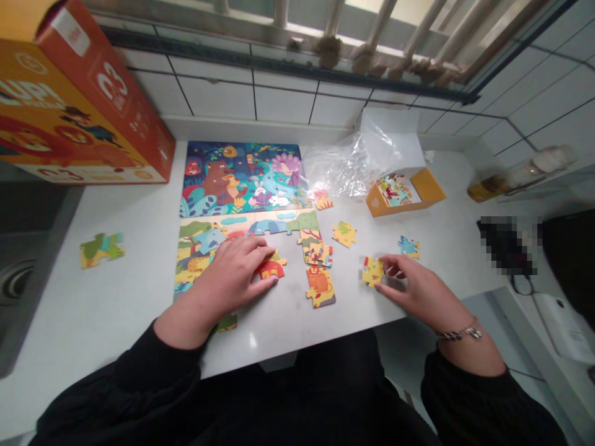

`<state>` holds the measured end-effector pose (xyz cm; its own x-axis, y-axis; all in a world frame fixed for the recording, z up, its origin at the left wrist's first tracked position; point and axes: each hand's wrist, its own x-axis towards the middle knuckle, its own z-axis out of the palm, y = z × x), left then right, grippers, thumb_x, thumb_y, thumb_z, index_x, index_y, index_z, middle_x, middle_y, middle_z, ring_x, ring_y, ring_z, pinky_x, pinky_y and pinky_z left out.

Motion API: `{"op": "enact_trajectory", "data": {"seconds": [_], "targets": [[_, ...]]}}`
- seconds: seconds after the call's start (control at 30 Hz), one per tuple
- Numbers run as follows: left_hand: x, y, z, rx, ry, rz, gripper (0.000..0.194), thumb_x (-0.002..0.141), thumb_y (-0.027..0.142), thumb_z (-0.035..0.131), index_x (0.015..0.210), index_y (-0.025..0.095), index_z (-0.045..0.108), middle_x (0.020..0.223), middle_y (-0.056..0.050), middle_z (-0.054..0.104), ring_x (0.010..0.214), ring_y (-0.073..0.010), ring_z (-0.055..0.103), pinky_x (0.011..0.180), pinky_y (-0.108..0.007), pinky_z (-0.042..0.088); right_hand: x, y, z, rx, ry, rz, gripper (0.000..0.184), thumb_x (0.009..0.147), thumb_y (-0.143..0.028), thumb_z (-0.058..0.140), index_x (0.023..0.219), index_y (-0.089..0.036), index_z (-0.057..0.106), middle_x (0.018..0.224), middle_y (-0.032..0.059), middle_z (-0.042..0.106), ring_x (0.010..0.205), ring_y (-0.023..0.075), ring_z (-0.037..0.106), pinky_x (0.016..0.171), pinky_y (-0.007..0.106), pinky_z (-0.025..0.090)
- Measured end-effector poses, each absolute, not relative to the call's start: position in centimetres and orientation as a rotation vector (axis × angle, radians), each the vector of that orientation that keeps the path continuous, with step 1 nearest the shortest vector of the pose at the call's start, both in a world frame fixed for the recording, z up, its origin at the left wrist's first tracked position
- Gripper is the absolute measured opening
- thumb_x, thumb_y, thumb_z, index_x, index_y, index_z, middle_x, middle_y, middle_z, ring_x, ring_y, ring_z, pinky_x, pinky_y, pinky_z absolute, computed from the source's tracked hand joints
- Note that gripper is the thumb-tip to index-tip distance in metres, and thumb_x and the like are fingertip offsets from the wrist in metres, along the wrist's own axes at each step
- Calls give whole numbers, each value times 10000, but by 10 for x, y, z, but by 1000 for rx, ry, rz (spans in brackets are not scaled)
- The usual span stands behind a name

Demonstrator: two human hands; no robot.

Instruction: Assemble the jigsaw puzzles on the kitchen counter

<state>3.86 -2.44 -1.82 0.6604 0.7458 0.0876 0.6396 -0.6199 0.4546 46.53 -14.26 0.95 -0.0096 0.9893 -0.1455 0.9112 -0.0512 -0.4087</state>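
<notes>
working the lower half of the jigsaw (242,186), we lay our left hand (227,272) curved and open over a red piece (271,270), while our right hand (413,288) pinches a yellow piece (373,271) above the surface (111,322) beside it, its place still to be found.

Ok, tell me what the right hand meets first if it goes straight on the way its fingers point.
Past the yellow jigsaw piece it already holds, the right hand would probably meet the small cluster of joined jigsaw pieces first, though depth is hard to judge from this view.
</notes>
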Motion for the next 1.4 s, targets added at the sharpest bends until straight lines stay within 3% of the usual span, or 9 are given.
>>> {"op": "enact_trajectory", "data": {"seconds": [0.4, 0.57, 0.67, 0.83, 1.03, 1.2, 1.4], "targets": [[36, -28, -11, 2455, 1027, 432, 371, 1041, 384, 698, 1371, 216, 721, 1397, -160, 721, 1319, -358, 645, 1155, -574, 512, 441, -130, -2, -1875, -2162, 559, 453, 1011, -441, 673, 1415, -237, 678, 1232, 143, 729, 1005, 302, 731, 951, 482, 638], [21, -27, -4, 2419, 1234, 576, 321, 1068, 318, 650, 1374, 236, 704, 1413, -142, 719, 1363, -336, 642, 1184, -565, 507, 442, -131, -8, -1855, -2182, 535, 434, 1034, -450, 626, 1410, -239, 678, 1293, 165, 723, 1052, 319, 733, 980, 492, 629], [-4, -25, 2, 2379, 1420, 654, 316, 1072, 295, 596, 1365, 237, 698, 1365, -128, 726, 1324, -325, 651, 1174, -541, 512, 445, -132, -9, -1877, -2189, 536, 444, 1055, -435, 591, 1443, -227, 652, 1286, 159, 711, 967, 286, 731, 923, 465, 633], [-71, -22, 10, 2261, 1915, 697, 348, 1037, 297, 529, 1330, 203, 691, 1345, -144, 703, 1342, -354, 626, 1211, -551, 468, 445, -133, -8, -1936, -2125, 424, 399, 1066, -404, 550, 1389, -203, 671, 1214, 156, 710, 866, 268, 715, 868, 465, 626], [-128, -21, 1, 2103, 2177, 597, 378, 977, 401, 605, 1308, 236, 682, 1400, -141, 699, 1393, -436, 598, 1199, -633, 446, 429, -129, -1, -1876, -2087, 394, 289, 1085, -391, 547, 1264, -239, 716, 1216, 137, 715, 879, 258, 717, 850, 444, 625], [-132, -17, -12, 2100, 2203, 415, 505, 1005, 483, 532, 1343, 130, 655, 1453, -245, 662, 1410, -477, 592, 1181, -645, 462, 410, -122, 4, -1825, -2071, 365, 251, 1098, -371, 555, 1226, -245, 730, 1202, 129, 730, 1009, 292, 742, 941, 465, 621], [-127, -17, -12, 2089, 2159, 550, 422, 948, 481, 592, 1261, 225, 712, 1357, -182, 708, 1358, -482, 617, 1122, -688, 466, 396, -96, 5, -1766, -2076, 263, 246, 1075, -338, 568, 1204, -222, 742, 1202, 155, 762, 1156, 345, 729, 1046, 529, 603]]}}
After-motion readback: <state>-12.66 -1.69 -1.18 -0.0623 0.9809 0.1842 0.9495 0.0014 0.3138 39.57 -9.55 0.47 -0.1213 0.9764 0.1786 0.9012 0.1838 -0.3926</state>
